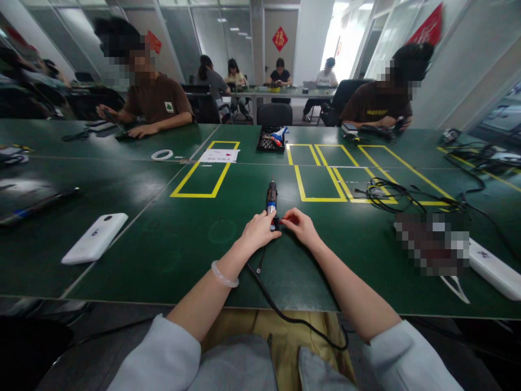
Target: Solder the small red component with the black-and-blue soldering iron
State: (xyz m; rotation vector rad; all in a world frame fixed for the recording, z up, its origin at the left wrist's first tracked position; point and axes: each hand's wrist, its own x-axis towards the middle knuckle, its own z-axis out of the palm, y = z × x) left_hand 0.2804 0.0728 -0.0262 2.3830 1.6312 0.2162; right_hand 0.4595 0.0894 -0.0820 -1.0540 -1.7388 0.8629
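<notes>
An electric screwdriver (272, 195) lies on the green table (228, 260), its thin bit pointing away from me. A blue ring and a silver band circle its dark body, and a black cord (277, 307) trails from it over the table's front edge. My left hand (259, 228) is closed around the near end, thumb along the top. From the right side, my right hand (303, 225) pinches at a small red part beside that end. My fingers cover most of this part, so I cannot make out what it is.
Yellow tape outlines mark the table. Beyond the screwdriver stands a black tray (264, 146) of small parts and tools. White devices (95, 239) lie at left and right; tangled black cables (382, 193) spread at right. Two people (158, 103) work across the table.
</notes>
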